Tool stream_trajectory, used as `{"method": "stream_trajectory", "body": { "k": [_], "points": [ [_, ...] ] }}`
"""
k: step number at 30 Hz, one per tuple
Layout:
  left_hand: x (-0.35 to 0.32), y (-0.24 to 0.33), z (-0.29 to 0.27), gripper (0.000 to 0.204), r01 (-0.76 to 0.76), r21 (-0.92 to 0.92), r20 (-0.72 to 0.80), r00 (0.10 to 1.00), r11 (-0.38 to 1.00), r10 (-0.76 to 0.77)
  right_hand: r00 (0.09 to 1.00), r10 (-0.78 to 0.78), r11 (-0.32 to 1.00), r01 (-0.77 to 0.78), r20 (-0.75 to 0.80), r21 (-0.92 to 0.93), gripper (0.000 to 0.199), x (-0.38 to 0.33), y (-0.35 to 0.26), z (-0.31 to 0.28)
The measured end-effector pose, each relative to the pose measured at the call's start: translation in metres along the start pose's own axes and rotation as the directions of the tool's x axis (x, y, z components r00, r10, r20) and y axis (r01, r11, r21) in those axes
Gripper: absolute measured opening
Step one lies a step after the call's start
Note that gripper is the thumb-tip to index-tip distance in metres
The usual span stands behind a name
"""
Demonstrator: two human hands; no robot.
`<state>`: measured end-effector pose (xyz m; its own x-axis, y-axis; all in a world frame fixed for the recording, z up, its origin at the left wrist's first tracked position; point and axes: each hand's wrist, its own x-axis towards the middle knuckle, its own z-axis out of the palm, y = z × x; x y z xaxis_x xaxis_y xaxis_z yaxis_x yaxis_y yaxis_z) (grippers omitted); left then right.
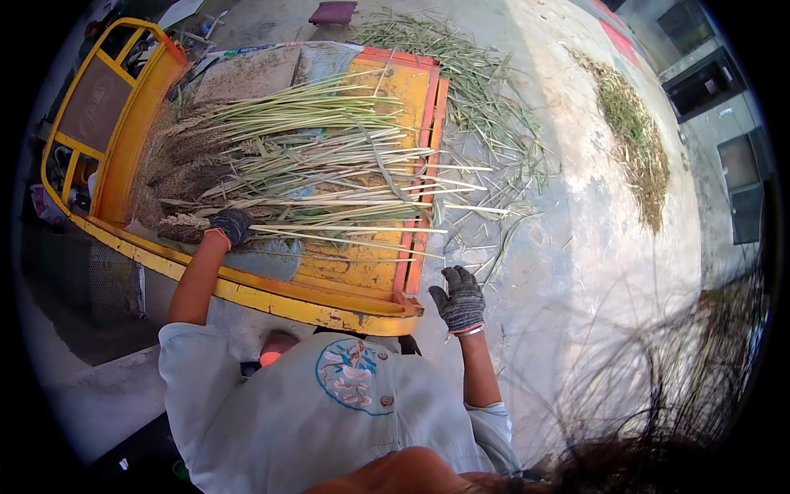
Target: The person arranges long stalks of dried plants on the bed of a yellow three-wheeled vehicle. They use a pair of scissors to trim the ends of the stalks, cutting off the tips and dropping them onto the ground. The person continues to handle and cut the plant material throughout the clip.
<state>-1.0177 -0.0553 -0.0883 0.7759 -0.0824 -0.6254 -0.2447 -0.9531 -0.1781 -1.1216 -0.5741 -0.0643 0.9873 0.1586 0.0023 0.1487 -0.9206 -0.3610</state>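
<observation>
Long green stalks with brown, bushy seed heads (pixel 247 160) lie in bundles across a yellow cart bed (pixel 362 284), heads to the left and cut ends to the right. My left hand (pixel 232 226), in a dark knit glove, is closed round a few stalks (pixel 329 231) at the near side of the pile, just below their heads. Its fingertips are partly hidden. Off the cart's right end, my right hand (pixel 459 303) wears a grey knit glove. Its fingers are apart, nothing shows in them, and it is clear of the stalk ends.
A yellow rail (pixel 239 284) runs along the cart's near side, and an upright frame (pixel 99 107) stands at its left end. Stripped green leaves (pixel 469 74) litter the concrete floor beyond the red end edge. A heap of dried plant matter (pixel 634 136) lies farther right.
</observation>
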Motion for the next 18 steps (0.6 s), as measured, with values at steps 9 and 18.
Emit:
{"method": "stream_trajectory", "body": {
  "k": [9, 18],
  "points": [
    [-0.025, 0.047, -0.042, 0.033, 0.039, -0.024, -0.226, 0.973, 0.999, -0.043, 0.886, -0.395, 0.884, 0.439, 0.244, -0.162, 0.066, 0.098, -0.057, 0.005],
    [-0.063, 0.179, -0.098, 0.05, 0.537, -0.128, -0.185, 0.813, 0.834, -0.552, 0.723, -0.476, 0.868, 0.293, 0.501, 0.401, 0.038, 0.089, 0.068, 0.04]
  ]
}}
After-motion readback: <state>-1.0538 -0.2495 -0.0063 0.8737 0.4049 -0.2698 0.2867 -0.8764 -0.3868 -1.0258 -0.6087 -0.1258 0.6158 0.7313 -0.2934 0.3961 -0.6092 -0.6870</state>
